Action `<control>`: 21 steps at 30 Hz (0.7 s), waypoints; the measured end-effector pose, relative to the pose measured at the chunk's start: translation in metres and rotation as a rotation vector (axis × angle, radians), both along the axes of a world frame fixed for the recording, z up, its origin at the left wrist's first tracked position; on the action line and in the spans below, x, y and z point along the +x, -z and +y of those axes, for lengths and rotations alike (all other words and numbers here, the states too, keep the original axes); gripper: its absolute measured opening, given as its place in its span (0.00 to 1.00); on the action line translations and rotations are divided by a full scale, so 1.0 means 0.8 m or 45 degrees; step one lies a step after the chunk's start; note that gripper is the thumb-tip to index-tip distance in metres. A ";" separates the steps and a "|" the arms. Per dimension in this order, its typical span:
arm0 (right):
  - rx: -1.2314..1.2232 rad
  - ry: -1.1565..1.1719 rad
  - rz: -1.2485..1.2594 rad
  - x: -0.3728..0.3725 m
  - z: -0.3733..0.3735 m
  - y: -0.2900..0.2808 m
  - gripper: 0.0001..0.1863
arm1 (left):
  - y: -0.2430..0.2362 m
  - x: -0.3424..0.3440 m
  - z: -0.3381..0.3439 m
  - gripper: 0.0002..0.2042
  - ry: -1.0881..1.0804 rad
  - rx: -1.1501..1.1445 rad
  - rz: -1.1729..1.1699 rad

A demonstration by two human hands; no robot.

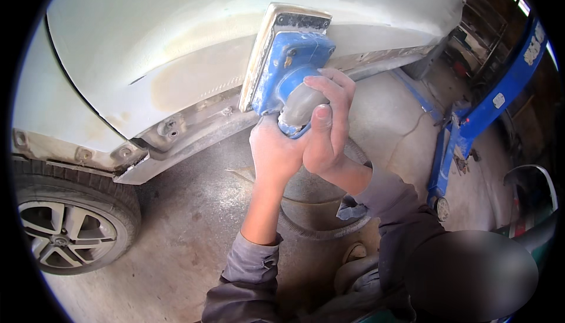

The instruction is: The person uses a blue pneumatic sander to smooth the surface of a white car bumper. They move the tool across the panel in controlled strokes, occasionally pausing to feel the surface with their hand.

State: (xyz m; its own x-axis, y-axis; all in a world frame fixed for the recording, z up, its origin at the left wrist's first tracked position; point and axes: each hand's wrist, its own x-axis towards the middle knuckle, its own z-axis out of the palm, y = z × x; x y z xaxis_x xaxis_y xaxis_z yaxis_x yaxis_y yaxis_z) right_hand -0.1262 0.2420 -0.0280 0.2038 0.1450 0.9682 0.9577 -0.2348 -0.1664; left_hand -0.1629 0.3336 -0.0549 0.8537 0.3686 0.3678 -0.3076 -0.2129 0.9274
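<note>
A blue power sander (303, 52) with a rectangular pad is held up against the car's side panel (170, 40), its pad tilted along the lower part of the panel. My left hand (273, 149) grips the sander's lower end. Around its rounded grey top curls my right hand (332, 126), with fingers spread over the far side and the thumb on the near side. Pale dust coats the sander and both hands. The panel is whitish, with beige sanded patches near the sander. Where the pad meets the panel is partly hidden behind the tool.
Below the panel runs a bare sill (200, 120) with holes. A wheel (65, 229) stands at the lower left. A ribbed hose (321, 232) curves over the concrete floor (176, 234) under my arms. On the right rises a blue metal arm or post (497, 96).
</note>
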 end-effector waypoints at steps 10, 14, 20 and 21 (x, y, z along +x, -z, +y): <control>-0.027 -0.013 -0.028 -0.007 0.011 -0.029 0.21 | -0.027 -0.013 0.003 0.29 0.025 -0.132 0.023; -0.158 -0.079 -0.128 -0.036 0.058 -0.035 0.20 | -0.013 -0.044 0.042 0.24 -0.051 -0.276 -0.269; -0.367 0.007 -0.070 -0.056 0.062 -0.027 0.21 | 0.002 -0.056 0.056 0.24 -0.050 -0.266 -0.164; -0.408 0.020 -0.030 -0.060 0.059 -0.026 0.22 | 0.014 -0.051 0.055 0.24 -0.078 -0.214 -0.156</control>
State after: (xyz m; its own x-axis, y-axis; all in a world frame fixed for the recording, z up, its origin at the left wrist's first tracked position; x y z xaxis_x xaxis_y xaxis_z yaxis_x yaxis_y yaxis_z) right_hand -0.1741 0.2892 -0.0074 0.1866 0.4402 0.8783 0.9562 -0.2866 -0.0595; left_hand -0.2040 0.3776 -0.0658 0.7804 0.4837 0.3963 -0.4114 -0.0801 0.9079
